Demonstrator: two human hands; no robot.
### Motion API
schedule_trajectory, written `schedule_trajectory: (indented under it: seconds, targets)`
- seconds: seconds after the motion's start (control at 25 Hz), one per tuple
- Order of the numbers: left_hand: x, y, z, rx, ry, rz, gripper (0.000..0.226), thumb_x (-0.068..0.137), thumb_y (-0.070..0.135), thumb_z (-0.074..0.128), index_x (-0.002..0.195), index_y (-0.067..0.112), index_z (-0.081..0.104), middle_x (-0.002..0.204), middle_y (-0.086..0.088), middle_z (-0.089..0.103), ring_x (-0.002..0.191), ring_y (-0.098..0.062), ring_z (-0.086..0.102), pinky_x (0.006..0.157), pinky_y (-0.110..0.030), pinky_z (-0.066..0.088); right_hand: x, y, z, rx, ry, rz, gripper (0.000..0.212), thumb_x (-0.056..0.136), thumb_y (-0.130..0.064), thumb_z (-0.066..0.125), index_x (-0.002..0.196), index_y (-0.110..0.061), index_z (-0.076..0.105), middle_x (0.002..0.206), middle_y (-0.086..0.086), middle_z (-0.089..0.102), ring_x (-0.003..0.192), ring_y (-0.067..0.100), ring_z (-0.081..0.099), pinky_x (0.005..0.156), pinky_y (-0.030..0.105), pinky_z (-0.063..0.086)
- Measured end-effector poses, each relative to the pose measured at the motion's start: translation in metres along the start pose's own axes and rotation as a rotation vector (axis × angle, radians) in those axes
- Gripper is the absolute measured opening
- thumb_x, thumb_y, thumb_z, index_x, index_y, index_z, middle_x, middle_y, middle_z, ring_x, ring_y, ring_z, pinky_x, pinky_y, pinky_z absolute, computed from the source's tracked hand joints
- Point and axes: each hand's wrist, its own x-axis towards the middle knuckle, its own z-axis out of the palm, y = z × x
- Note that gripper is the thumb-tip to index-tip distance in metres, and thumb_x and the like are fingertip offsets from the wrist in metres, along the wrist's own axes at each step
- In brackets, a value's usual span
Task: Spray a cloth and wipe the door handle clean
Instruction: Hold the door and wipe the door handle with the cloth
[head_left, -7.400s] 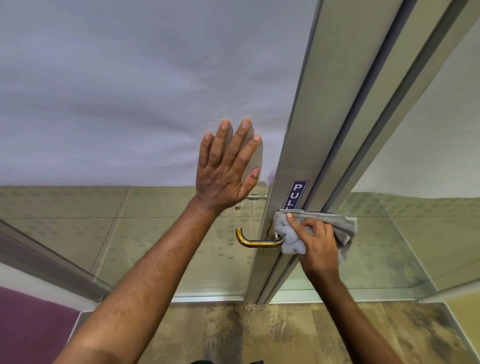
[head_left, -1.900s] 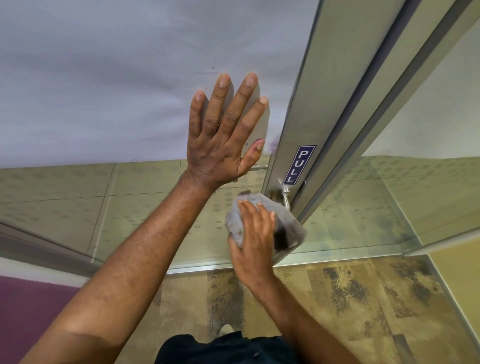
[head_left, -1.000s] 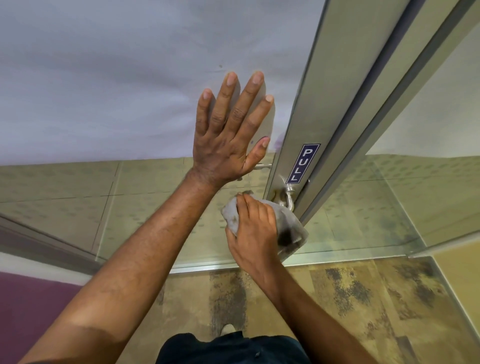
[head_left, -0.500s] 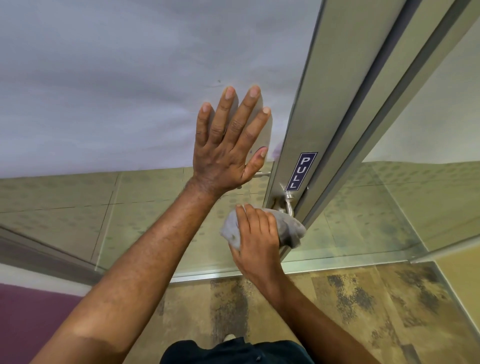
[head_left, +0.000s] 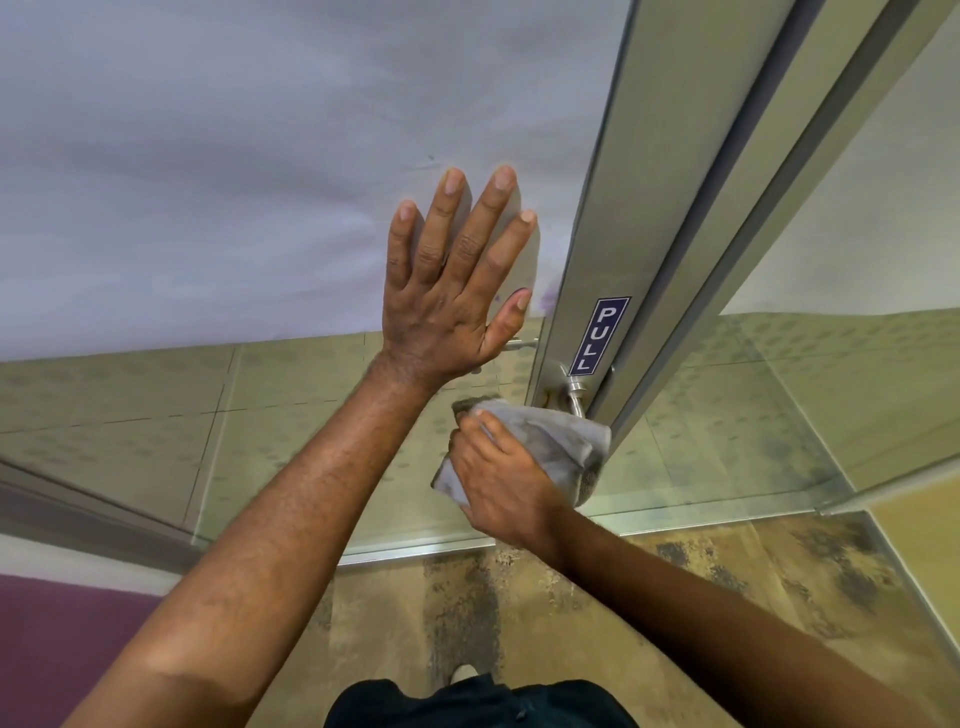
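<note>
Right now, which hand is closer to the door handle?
Right. The right hand holds the cloth over the door handle; the left hand lies flat on the door above.

Access around door handle: tight on all sides.
Left hand (head_left: 451, 291) flat on the door glass (head_left: 208, 182) blocks above-left; metal door frame (head_left: 639, 218) walls the right; cloth (head_left: 550, 447) under right hand (head_left: 504, 488) covers the handle (head_left: 571, 392). Glass toward the door's left edge lies open.
</note>
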Motion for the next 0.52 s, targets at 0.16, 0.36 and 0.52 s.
schedule_trajectory:
  seconds: [0.16, 0.36, 0.52]
  targets:
    - [0.0, 0.0, -0.001, -0.008, -0.011, -0.001, 0.058, 0.101, 0.046, 0.041, 0.15, 0.017, 0.051, 0.156, -0.014, 0.049, 0.149, -0.037, 0.024, 0.127, -0.05, 0.004, 0.017, 0.004, -0.012, -0.03, -0.04, -0.219, 0.059, 0.103, -0.046, 0.031, 0.097, -0.012, 0.078, 0.101, 0.009, 0.076, 0.104, 0.028, 0.062, 0.119, 0.049, 0.029]
    - [0.002, 0.001, -0.003, -0.011, -0.015, 0.011, 0.059, 0.1, 0.047, 0.043, 0.149, 0.016, 0.053, 0.156, -0.012, 0.049, 0.147, -0.039, 0.031, 0.126, -0.051, 0.009, -0.023, 0.045, 0.021, 0.208, 0.2, -0.306, 0.062, 0.105, -0.055, 0.033, 0.136, -0.014, 0.067, 0.145, 0.009, 0.064, 0.145, 0.028, 0.048, 0.127, 0.045, 0.007]
    - [0.003, 0.0, -0.004, -0.028, -0.007, 0.013, 0.058, 0.1, 0.046, 0.043, 0.149, 0.016, 0.053, 0.155, -0.012, 0.05, 0.146, -0.039, 0.034, 0.125, -0.051, 0.012, -0.066, 0.045, 0.055, 0.359, 0.272, -0.089, 0.065, 0.107, -0.056, 0.024, 0.162, -0.023, 0.034, 0.171, 0.003, 0.029, 0.16, 0.027, 0.02, 0.127, 0.057, 0.02]
